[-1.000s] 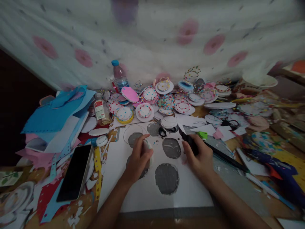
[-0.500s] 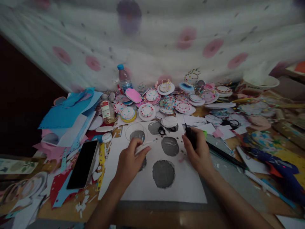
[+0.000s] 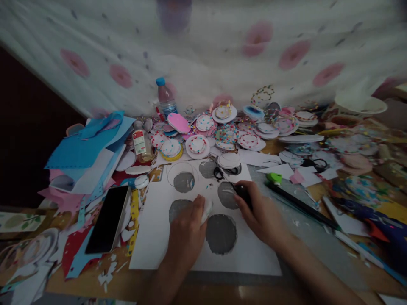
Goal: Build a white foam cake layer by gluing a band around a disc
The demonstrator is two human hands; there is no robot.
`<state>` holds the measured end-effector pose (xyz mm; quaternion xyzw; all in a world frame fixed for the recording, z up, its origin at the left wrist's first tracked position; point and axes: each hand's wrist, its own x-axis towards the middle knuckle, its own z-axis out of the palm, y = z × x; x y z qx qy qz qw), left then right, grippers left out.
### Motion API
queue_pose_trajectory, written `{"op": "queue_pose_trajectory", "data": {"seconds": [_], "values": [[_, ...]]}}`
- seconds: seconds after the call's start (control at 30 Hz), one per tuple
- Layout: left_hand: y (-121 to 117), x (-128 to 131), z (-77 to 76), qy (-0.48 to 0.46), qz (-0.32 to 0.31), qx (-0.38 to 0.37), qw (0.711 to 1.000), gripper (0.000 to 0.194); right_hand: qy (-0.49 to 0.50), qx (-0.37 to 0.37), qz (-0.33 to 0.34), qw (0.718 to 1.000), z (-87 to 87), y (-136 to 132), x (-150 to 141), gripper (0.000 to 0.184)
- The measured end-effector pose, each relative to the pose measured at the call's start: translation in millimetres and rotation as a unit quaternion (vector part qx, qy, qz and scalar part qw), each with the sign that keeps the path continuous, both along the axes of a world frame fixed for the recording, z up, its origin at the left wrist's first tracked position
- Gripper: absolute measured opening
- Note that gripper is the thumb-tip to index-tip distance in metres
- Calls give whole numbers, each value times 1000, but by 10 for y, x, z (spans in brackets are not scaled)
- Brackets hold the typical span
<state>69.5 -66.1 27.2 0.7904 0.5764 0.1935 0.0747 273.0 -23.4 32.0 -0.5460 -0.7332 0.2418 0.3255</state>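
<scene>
My left hand (image 3: 187, 226) is closed on a small white disc (image 3: 207, 210), tilted on edge and partly hidden by the fingers. My right hand (image 3: 262, 212) grips a black-handled tool with a thin dark tip (image 3: 243, 194), its point aimed left toward the disc and apart from it. Both hands are over a white sheet (image 3: 151, 241) with several round cut-outs that show grey underneath. A pencilled circle surrounds the cut-out at the sheet's upper left. Small black-handled scissors (image 3: 218, 173) lie at the sheet's far edge, partly under a white disc (image 3: 229, 159).
Behind the sheet are piled bead-trimmed discs (image 3: 197, 145), a glue bottle (image 3: 142, 146) and a water bottle (image 3: 166, 98). To the left lie a phone (image 3: 108, 220) and coloured foam sheets (image 3: 84, 144). A black stick (image 3: 305, 207) and a glue gun (image 3: 365, 212) lie right.
My left hand has moved right and turned over with the disc. The right hand has lowered the tool's tip, swinging it left toward the disc. The view has shifted slightly.
</scene>
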Motion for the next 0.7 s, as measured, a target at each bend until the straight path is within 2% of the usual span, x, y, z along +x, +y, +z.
{"op": "queue_pose_trajectory", "data": {"seconds": [0.17, 0.27, 0.33, 0.47, 0.7], "values": [[-48, 46, 95, 137, 4, 26, 990, 39, 59, -79, 22, 995, 187, -159, -14, 19], [-66, 95, 85, 184, 8, 45, 982, 39, 63, -129, 66, 987, 177, -319, -15, 17], [-62, 133, 60, 207, 2, 58, 977, 39, 62, -152, 69, 984, 116, -430, -33, 16], [-18, 170, 51, 212, -19, 56, 975, 40, 59, -179, 67, 980, -1, -579, -112, 19], [63, 94, 150, 189, -39, -29, 981, 42, 18, -173, 68, 982, -43, -556, -260, 17]]}}
